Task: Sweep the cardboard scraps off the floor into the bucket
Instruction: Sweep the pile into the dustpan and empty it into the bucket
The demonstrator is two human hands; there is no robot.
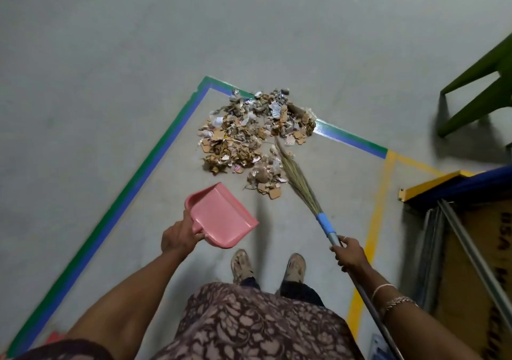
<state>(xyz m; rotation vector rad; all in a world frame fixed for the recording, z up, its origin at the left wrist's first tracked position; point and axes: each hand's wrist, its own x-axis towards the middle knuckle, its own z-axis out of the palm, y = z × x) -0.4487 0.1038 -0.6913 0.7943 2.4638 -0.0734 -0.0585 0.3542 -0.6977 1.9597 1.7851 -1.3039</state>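
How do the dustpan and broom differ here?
The dustpan is broad pink plastic; the broom is long, with straw bristles. The dustpan is held short of the scrap pile, empty; the broom's bristles reach it. Both are gripped: left hand, right hand.

Floral brown dress (249, 329), wrist bangles (389, 294) (perhaps metal), tan shoes (241, 266).

From where I stand, the only writing I can make out is on the brown cardboard box (482, 221) at the far right. Dark red block letters (503, 231) run sideways down its face. They look like "USA", though the blur leaves that unsure. Lower on the same face are more dark red marks (498, 275), cut off at the edge of view and unreadable. A few of the cardboard scraps (249, 135) carry specks of print, too small to read.
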